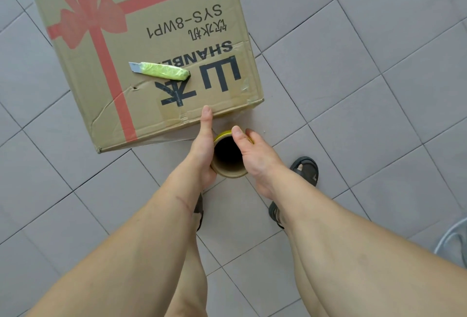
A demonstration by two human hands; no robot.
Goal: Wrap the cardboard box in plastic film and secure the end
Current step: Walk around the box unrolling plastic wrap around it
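Standing on the grey tiled floor [353,84], a large brown cardboard box [141,38] printed with a red ribbon and bow fills the upper left. Just below its near edge, an upright roll of plastic film on a brown cardboard tube [228,156] is gripped between both hands: the left hand [202,144] curls around one side, thumb extended against the box edge, and the right hand [252,151] wraps the other side. A yellow-green utility knife [161,71] lies on top of the box.
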